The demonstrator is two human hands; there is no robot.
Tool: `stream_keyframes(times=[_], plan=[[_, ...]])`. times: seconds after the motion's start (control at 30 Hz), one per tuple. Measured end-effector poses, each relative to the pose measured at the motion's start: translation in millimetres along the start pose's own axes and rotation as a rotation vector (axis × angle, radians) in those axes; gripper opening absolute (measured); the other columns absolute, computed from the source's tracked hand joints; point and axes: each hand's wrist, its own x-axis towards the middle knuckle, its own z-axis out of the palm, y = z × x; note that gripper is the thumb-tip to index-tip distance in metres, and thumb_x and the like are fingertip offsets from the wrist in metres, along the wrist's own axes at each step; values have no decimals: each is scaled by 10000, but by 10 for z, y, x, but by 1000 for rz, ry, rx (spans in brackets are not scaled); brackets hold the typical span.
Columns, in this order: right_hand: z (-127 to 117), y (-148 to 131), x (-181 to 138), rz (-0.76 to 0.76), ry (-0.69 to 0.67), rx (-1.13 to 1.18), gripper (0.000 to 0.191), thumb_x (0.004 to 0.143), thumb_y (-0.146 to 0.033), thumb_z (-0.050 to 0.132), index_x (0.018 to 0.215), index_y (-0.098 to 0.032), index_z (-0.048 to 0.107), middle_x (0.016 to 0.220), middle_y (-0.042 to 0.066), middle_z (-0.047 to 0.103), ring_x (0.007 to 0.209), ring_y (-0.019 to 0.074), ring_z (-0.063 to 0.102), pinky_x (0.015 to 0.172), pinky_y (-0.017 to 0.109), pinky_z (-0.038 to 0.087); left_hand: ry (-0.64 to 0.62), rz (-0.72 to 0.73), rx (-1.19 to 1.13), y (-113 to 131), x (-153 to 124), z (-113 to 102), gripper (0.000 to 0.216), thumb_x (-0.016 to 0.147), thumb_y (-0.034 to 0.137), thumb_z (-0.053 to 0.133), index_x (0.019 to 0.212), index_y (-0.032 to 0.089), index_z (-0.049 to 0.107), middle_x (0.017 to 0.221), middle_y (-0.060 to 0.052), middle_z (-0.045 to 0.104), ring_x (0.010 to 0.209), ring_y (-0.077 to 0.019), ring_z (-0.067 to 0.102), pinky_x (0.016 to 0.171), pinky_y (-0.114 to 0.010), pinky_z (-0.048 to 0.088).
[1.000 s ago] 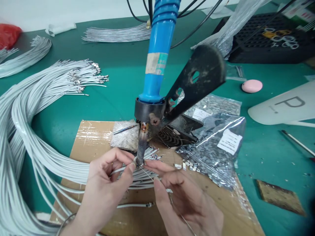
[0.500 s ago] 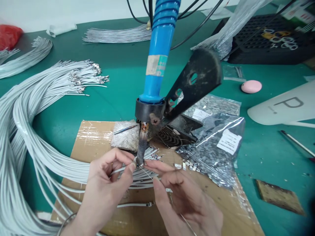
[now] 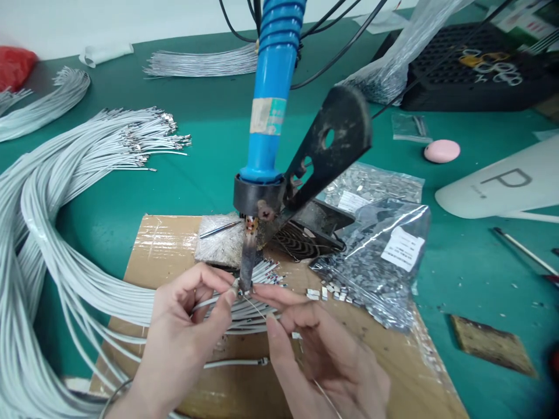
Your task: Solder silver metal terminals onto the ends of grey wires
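Observation:
A blue-handled soldering iron (image 3: 267,87) is fixed tip down, its dark tip reaching the spot between my fingertips. Thumb and forefinger of my left hand (image 3: 181,331) pinch a white cable (image 3: 204,304) close to its end, right beside the tip. My right hand (image 3: 325,343) is closed on a thin strand of solder wire (image 3: 257,308), which runs past the thumb up to the iron tip. One right fingertip also reaches the joint there; the contact itself is too small to make out. More white cables (image 3: 253,323) lie beneath my hands.
Cardboard (image 3: 144,244) covers the work spot. A thick bundle of white cables (image 3: 48,233) fills the left. On the right are a bag of small metal parts (image 3: 371,279), loose metal pieces (image 3: 336,289), a pink egg-shaped object (image 3: 442,151) and a white object lettered P (image 3: 493,189).
The whole view has shifted slightly, so things appear a little further left. Both hands keep nearly the same pose at the iron tip.

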Motion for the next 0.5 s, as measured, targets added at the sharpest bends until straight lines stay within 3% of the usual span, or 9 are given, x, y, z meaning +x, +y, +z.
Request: stream_keyframes(times=[0.5], plan=[[-46, 58, 33, -48, -50, -43, 198, 937, -149, 686, 803, -277, 616, 1082, -43, 852, 957, 136, 827, 878, 206, 622, -12, 10, -26, -36, 14, 11, 158, 835, 134, 777, 702, 187, 710, 833, 18, 756, 617, -66, 620, 564, -112, 441]])
